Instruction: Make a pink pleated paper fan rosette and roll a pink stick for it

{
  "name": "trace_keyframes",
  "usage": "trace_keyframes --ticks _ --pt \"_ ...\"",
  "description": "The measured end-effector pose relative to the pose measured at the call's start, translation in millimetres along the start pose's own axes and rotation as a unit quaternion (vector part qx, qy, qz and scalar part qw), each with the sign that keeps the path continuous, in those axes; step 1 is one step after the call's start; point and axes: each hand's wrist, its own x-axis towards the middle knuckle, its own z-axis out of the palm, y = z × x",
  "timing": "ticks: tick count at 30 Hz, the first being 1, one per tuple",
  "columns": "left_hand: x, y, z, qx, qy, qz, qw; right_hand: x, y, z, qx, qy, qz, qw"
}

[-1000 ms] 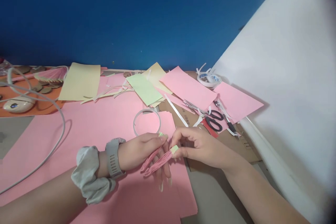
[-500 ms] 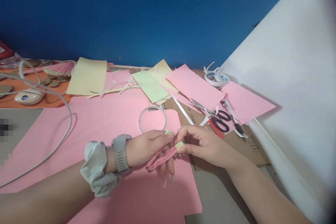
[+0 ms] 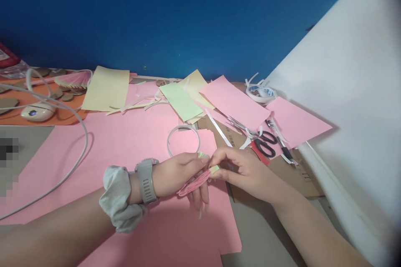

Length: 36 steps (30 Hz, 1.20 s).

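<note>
Between my hands is a narrow bundle of folded pink paper (image 3: 194,184) with pale green-yellow tips. My left hand (image 3: 184,172), with a grey watch and a pale scrunchie at the wrist, grips it from the left, thumb on top and fingers beneath. My right hand (image 3: 236,170) pinches its near green-yellow end between thumb and forefinger. A second green pleated edge shows by the left thumb. Large pink sheets (image 3: 134,137) lie under the hands, and a roll of white tape (image 3: 169,144) rests on them just beyond.
Black-handled scissors (image 3: 265,144) and a pen (image 3: 285,152) lie right, on brown cardboard (image 3: 300,175). Behind are a green sheet (image 3: 181,102), a yellow sheet (image 3: 108,89), pink sheets and paper scraps. A white device (image 3: 38,112) and a cable (image 3: 83,150) are left. A white wall stands right.
Both hands keep their hold on the folded pink paper. Its folds look pressed closer together, and its lower left end has risen slightly. The view has shifted a little.
</note>
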Motion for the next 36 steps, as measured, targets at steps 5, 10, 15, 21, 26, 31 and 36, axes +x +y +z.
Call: trace_keyframes --ticks 5,10,15,21,26,31,36 --pt "1.2 -3.0 -0.1 -0.020 -0.005 -0.003 1.000 0.9 -0.3 0.3 -0.017 0.011 -0.004 1.000" --pt "0.8 -4.1 2.6 -0.023 0.017 0.007 1.000 1.2 1.8 1.2 -0.010 0.026 -0.019 0.999" --pt "-1.1 -4.4 7.7 0.022 0.042 0.014 0.999 1.1 4.5 2.1 0.006 0.050 -0.019 0.999" --pt "-2.8 -4.1 11.3 0.060 0.081 0.018 0.995 0.0 1.0 2.1 -0.006 0.056 -0.026 0.998" --pt "-4.7 -5.1 12.8 0.083 0.097 0.012 0.992 -1.5 -3.8 1.5 -0.016 0.049 -0.027 0.998" --pt "-6.9 -7.2 13.3 0.133 0.095 0.027 0.986 -0.7 -3.3 1.1 -0.017 0.049 -0.025 0.998" --pt "-7.4 -6.0 10.9 0.142 0.052 0.046 0.987 0.6 -0.2 -0.8 -0.020 0.047 -0.034 0.998"
